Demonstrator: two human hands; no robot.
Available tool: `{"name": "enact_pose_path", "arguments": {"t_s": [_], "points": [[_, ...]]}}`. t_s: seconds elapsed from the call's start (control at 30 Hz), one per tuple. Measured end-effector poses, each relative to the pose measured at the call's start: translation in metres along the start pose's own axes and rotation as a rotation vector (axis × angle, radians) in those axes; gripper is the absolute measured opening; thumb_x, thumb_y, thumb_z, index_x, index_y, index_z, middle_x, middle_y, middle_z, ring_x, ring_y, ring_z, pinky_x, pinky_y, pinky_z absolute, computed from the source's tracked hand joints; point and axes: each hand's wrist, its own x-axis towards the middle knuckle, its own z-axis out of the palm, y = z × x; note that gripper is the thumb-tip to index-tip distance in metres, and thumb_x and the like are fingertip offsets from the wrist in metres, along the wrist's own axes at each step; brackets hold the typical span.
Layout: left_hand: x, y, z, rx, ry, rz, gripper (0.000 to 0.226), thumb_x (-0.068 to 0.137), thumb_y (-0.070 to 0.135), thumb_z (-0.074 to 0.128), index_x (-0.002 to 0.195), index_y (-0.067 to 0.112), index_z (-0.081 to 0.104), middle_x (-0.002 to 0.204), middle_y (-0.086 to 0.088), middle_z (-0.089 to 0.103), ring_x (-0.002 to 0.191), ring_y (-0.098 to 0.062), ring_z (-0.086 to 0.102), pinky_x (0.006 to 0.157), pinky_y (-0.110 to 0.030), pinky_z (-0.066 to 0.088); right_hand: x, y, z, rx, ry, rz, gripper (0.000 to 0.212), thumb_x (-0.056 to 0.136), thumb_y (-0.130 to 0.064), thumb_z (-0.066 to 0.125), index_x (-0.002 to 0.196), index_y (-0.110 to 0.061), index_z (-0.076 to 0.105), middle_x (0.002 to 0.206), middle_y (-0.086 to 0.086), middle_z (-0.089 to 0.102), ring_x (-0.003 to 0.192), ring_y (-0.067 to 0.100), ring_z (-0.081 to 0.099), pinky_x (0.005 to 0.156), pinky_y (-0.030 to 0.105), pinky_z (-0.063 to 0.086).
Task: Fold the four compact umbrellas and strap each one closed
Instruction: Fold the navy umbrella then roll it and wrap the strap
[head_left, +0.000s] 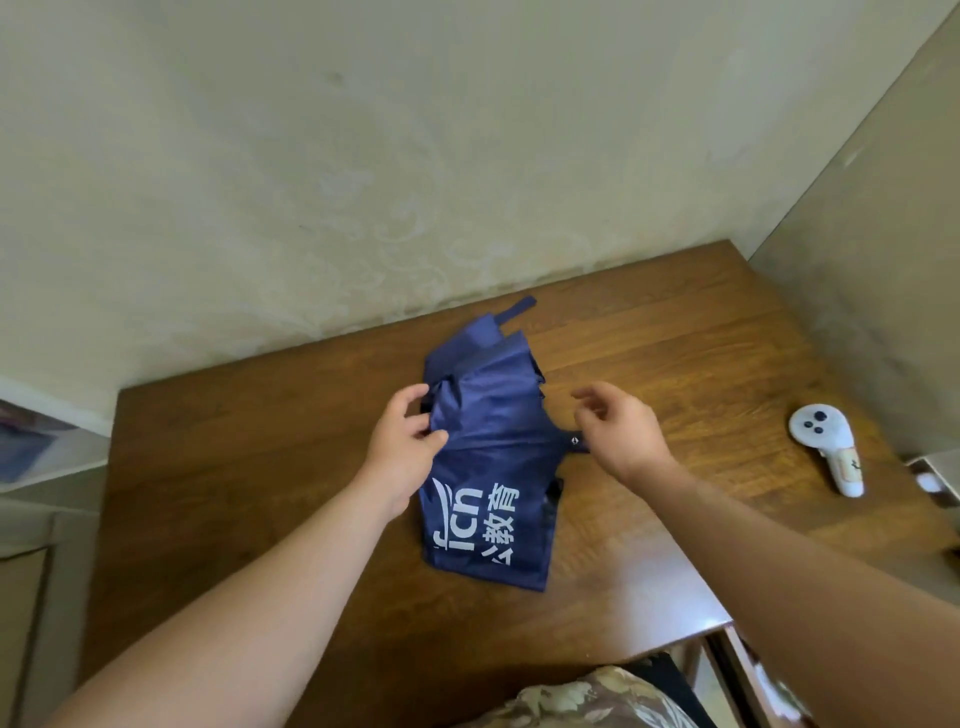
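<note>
Our left hand: fingers curled, thumb and fingertips pinching a fold of cloth at the left edge of the blue umbrella. Our right hand: fingers loosely bent and spread, holding nothing that we can see; it hangs just over the strap tab that juts from the umbrella's right edge, whether touching it we cannot tell.

Between the two hands lies the umbrella, collapsed but with canopy loose and rumpled, flat on the wooden table. Long axis runs from us toward the wall; the printed panel lies nearer us than the fingers, the bunched folds and a second strap loop beyond them, pointing at the wall.

Open table to the left of our left hand as far as the table's left edge. Right of our right hand, bare wood, then a white controller well apart, close to the right edge. Near edge drops off below the right forearm. Beyond the fingers, a strip of wood before the wall.
</note>
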Motion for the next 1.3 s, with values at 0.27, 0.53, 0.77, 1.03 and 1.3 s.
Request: {"name": "enact_pose_path", "arguments": {"t_s": [0.27,0.53,0.77,1.03,1.3], "points": [[-0.016,-0.012,-0.005,0.075,-0.036,0.088,0.062,0.093,-0.001,0.073,0.133,0.038,0.048,0.099,0.003,0.081,0.094,-0.017,0.077,0.088,-0.045,0.062,0.020,-0.060,0.026,0.132,-0.186,-0.079,0.084,0.098,-0.031,0.067,0.162,-0.047,0.015,0.127,-0.003,0.066,0.112,0.025,0.066,0.097,0.045,0.057],[-0.013,0.000,-0.011,0.006,0.057,0.046,0.029,0.108,0.026,0.057,0.135,0.038,0.055,0.108,-0.005,0.067,0.087,-0.019,0.064,0.078,-0.034,0.055,0.017,-0.049,0.030,0.216,-0.140,-0.093,0.026,0.095,-0.017,0.075,0.111,-0.036,0.070,0.120,-0.009,0.071,0.113,0.014,0.067,0.098,0.039,0.058],[-0.013,0.005,-0.017,-0.084,0.012,-0.025,0.038,0.099,0.014,0.073,0.129,0.034,0.060,0.110,0.000,0.074,0.101,-0.018,0.071,0.081,-0.032,0.055,0.006,-0.032,0.019,0.245,-0.005,-0.039,0.019,0.090,-0.017,0.080,0.096,-0.033,0.072,0.095,-0.007,0.074,0.087,0.014,0.069,0.078,0.031,0.057],[-0.023,0.009,-0.012,-0.155,-0.057,-0.029,0.020,0.104,0.022,0.066,0.121,0.033,0.067,0.118,-0.005,0.070,0.094,-0.014,0.068,0.071,-0.022,0.049,-0.012,-0.035,0.012,0.057,-0.004,-0.105,0.024,0.088,-0.016,0.082,0.105,-0.030,0.074,0.095,-0.015,0.072,0.089,0.003,0.067,0.077,0.015,0.050],[-0.017,0.013,-0.021,-0.175,-0.166,0.008,0.064,0.099,-0.015,0.058,0.148,0.025,0.059,0.147,0.001,0.060,0.131,-0.014,0.060,0.093,-0.024,0.054,-0.020,-0.037,0.006,-0.105,0.062,-0.134,0.019,0.087,-0.020,0.082,0.105,-0.023,0.076,0.090,-0.012,0.069,0.089,0.011,0.065,0.079,0.018,0.046]]}}
